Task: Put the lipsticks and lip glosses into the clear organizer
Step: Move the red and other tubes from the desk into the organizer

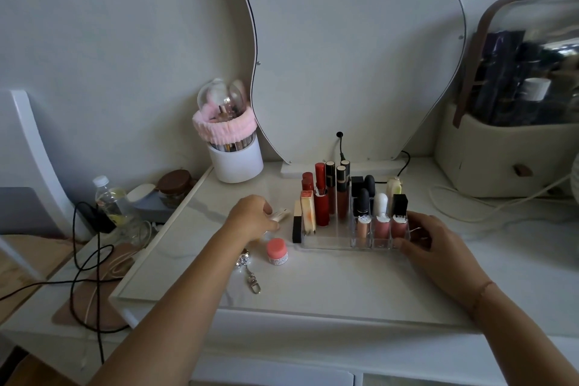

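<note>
The clear organizer (329, 241) stands on the white vanity top, holding several upright lipsticks and lip glosses, among them red tubes (321, 197) and pink glosses (381, 226) in the front slots. My right hand (429, 247) grips the organizer's right front corner. My left hand (253, 216) lies to the left of it, fingers closed around a small cream lipstick tube (280, 215) that lies on the table. A black-and-cream lipstick (297, 224) stands just outside the organizer's left edge.
A small jar with a pink lid (277, 251) and a keychain (250, 273) lie near my left forearm. A brush holder with a pink band (230, 147) stands behind, next to a mirror (344, 41). A beige cosmetics case (507, 135) sits at the right. Cables lie at the left.
</note>
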Demonstrator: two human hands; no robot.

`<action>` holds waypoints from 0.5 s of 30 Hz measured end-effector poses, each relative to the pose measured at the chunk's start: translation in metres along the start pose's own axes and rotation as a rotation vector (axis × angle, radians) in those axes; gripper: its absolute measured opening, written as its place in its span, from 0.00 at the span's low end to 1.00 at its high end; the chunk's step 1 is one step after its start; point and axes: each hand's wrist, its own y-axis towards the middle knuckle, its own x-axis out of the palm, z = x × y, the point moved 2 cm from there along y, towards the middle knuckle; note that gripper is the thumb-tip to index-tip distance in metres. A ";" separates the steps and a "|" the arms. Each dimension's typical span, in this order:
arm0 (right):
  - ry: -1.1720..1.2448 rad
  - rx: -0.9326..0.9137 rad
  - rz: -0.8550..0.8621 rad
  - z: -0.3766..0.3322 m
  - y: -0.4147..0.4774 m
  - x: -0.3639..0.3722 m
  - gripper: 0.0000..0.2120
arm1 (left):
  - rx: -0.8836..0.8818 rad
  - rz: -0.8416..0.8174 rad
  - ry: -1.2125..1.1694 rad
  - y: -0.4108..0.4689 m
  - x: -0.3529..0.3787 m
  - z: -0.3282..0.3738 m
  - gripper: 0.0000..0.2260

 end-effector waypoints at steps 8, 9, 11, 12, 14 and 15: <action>0.002 -0.008 0.005 0.000 0.000 0.000 0.23 | 0.149 0.403 -0.255 -0.024 -0.041 0.014 0.04; 0.003 -0.008 0.005 0.001 0.001 0.000 0.23 | 0.195 0.427 -0.335 -0.031 -0.048 0.020 0.04; -0.001 -0.011 0.004 0.002 0.001 0.000 0.23 | 0.293 0.378 -0.504 -0.046 -0.057 0.037 0.07; -0.001 -0.011 0.002 0.002 0.001 0.001 0.23 | 0.334 0.345 -0.550 -0.052 -0.058 0.046 0.08; 0.007 -0.008 -0.001 0.003 0.001 0.001 0.23 | 0.405 0.319 -0.579 -0.060 -0.057 0.063 0.08; 0.010 -0.008 -0.001 0.004 0.002 0.002 0.23 | 0.432 0.321 -0.585 -0.062 -0.055 0.070 0.06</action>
